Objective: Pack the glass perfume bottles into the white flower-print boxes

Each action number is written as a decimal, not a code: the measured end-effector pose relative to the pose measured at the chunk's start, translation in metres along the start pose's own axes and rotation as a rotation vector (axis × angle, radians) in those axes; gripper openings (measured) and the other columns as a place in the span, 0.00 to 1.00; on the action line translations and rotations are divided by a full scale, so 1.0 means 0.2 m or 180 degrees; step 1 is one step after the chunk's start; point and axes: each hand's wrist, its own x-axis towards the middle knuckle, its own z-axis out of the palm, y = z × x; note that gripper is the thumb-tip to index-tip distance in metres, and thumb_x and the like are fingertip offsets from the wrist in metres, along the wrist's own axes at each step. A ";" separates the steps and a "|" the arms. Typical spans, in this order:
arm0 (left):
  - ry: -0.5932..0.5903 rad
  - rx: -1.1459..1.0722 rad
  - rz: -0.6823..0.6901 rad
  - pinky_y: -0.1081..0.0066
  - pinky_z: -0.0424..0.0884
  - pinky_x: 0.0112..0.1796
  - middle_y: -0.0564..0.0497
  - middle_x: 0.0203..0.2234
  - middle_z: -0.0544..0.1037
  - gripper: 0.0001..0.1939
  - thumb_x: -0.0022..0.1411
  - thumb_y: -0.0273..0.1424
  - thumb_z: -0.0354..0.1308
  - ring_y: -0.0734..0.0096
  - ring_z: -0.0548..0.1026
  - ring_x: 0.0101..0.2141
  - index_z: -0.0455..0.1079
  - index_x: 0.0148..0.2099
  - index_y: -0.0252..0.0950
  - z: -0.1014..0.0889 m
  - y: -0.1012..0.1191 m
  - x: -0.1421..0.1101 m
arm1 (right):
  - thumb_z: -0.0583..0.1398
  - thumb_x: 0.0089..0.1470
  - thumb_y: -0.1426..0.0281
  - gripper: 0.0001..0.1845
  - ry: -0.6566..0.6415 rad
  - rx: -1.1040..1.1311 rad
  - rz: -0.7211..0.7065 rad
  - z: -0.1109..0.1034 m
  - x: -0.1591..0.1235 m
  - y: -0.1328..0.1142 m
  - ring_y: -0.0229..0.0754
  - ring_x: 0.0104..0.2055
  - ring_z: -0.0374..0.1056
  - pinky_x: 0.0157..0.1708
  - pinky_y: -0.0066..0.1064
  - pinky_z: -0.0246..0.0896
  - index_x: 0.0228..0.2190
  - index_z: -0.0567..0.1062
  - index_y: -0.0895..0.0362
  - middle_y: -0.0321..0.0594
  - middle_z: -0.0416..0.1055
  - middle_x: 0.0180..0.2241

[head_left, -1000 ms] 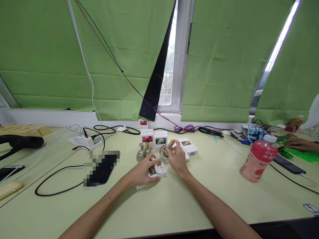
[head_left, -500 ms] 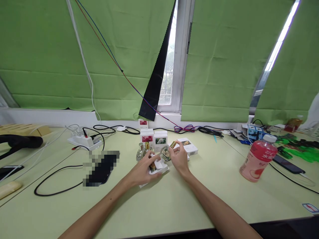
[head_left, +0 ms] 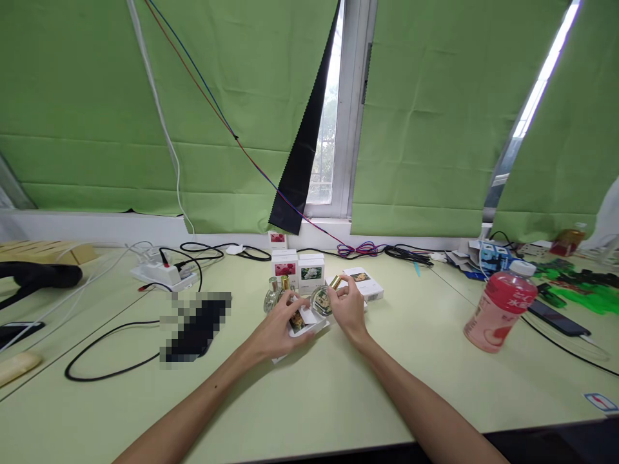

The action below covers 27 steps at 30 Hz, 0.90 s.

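Observation:
My left hand (head_left: pixel 279 327) is closed around a small white perfume box (head_left: pixel 307 322) with a flower picture, its flap open toward the right. In my right hand (head_left: pixel 349 308) is a round, clear perfume bottle (head_left: pixel 321 300), pinched near its gold cap (head_left: pixel 336 281) and tilted beside the box's open end. Just beyond my left fingers stand two more glass bottles, one with a gold cap (head_left: pixel 285 283) and one with a silvery cap (head_left: pixel 273 285). Behind them are upright white boxes, one with a pink flower picture (head_left: pixel 284 267) and one with a white flower picture (head_left: pixel 311 272).
A white box (head_left: pixel 365 283) lies flat behind my right hand. Farther right stands a pink drink bottle (head_left: pixel 501 308) near a dark phone (head_left: pixel 556 318). On the left are a power strip (head_left: pixel 164 277) and a blurred dark object (head_left: pixel 198 327). Cables (head_left: pixel 409 256) run along the wall.
Hardly anything differs. My left fingers have shifted slightly at the box's flap, and the perfume bottle stays close beside the box in my right hand.

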 end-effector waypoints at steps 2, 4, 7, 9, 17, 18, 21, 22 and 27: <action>0.0046 -0.0014 -0.0003 0.62 0.72 0.46 0.45 0.50 0.65 0.24 0.58 0.46 0.61 0.59 0.72 0.46 0.67 0.55 0.44 0.00 0.00 0.00 | 0.60 0.51 0.62 0.22 -0.0021 0.0026 0.0008 0.00 0.00 0.00 0.45 0.25 0.70 0.31 0.32 0.60 0.46 0.71 0.60 0.33 0.70 0.19; 0.0083 -0.0037 0.0000 0.61 0.72 0.46 0.45 0.50 0.65 0.24 0.58 0.45 0.61 0.59 0.72 0.47 0.67 0.54 0.43 0.01 0.01 0.00 | 0.60 0.51 0.62 0.21 -0.0034 0.0036 0.0016 0.00 -0.01 0.00 0.45 0.25 0.70 0.32 0.32 0.61 0.45 0.71 0.60 0.33 0.70 0.19; 0.0089 -0.0075 -0.0025 0.61 0.72 0.47 0.45 0.50 0.64 0.24 0.58 0.45 0.61 0.58 0.72 0.47 0.66 0.54 0.43 0.01 0.01 0.00 | 0.61 0.50 0.63 0.21 -0.0040 0.0035 0.0044 0.01 -0.01 0.00 0.45 0.26 0.71 0.33 0.33 0.62 0.45 0.72 0.60 0.34 0.72 0.20; 0.0086 -0.0097 -0.0058 0.60 0.72 0.48 0.45 0.51 0.64 0.24 0.58 0.44 0.61 0.58 0.72 0.48 0.66 0.54 0.43 0.02 0.01 0.00 | 0.61 0.50 0.63 0.21 -0.0035 0.0043 0.0072 0.01 -0.01 0.00 0.45 0.26 0.71 0.33 0.33 0.62 0.44 0.72 0.60 0.35 0.72 0.21; 0.0117 -0.0150 -0.0087 0.60 0.72 0.48 0.45 0.51 0.64 0.22 0.58 0.42 0.62 0.57 0.72 0.48 0.66 0.53 0.43 0.01 0.03 0.00 | 0.61 0.49 0.63 0.20 -0.0160 0.0227 0.0250 0.02 -0.02 0.00 0.45 0.25 0.72 0.30 0.32 0.62 0.44 0.72 0.58 0.34 0.74 0.21; 0.0115 -0.0153 -0.0088 0.60 0.72 0.48 0.45 0.50 0.64 0.22 0.58 0.41 0.62 0.57 0.72 0.48 0.66 0.53 0.43 0.01 0.03 0.00 | 0.61 0.49 0.62 0.20 -0.0176 0.0246 0.0268 0.02 -0.02 0.00 0.45 0.25 0.72 0.30 0.32 0.62 0.44 0.72 0.58 0.35 0.74 0.21; 0.0109 -0.0156 -0.0114 0.60 0.72 0.48 0.46 0.49 0.65 0.23 0.58 0.42 0.62 0.57 0.71 0.48 0.65 0.53 0.43 0.02 0.03 0.00 | 0.61 0.49 0.62 0.21 -0.0230 0.0299 0.0322 0.02 -0.03 -0.01 0.45 0.24 0.72 0.28 0.31 0.62 0.44 0.72 0.58 0.35 0.74 0.21; 0.0104 -0.0155 -0.0129 0.60 0.72 0.48 0.46 0.49 0.65 0.23 0.58 0.42 0.62 0.57 0.71 0.48 0.65 0.54 0.43 0.02 0.03 0.00 | 0.62 0.48 0.62 0.21 -0.0240 0.0311 0.0336 0.02 -0.03 -0.01 0.45 0.24 0.72 0.28 0.31 0.62 0.44 0.72 0.57 0.34 0.74 0.21; 0.0112 -0.0146 -0.0167 0.61 0.72 0.46 0.46 0.48 0.66 0.24 0.57 0.43 0.61 0.58 0.72 0.46 0.63 0.54 0.43 0.02 0.03 0.00 | 0.62 0.48 0.62 0.20 -0.0278 0.0321 0.0393 0.03 -0.04 -0.01 0.45 0.25 0.72 0.28 0.31 0.62 0.43 0.71 0.57 0.33 0.74 0.20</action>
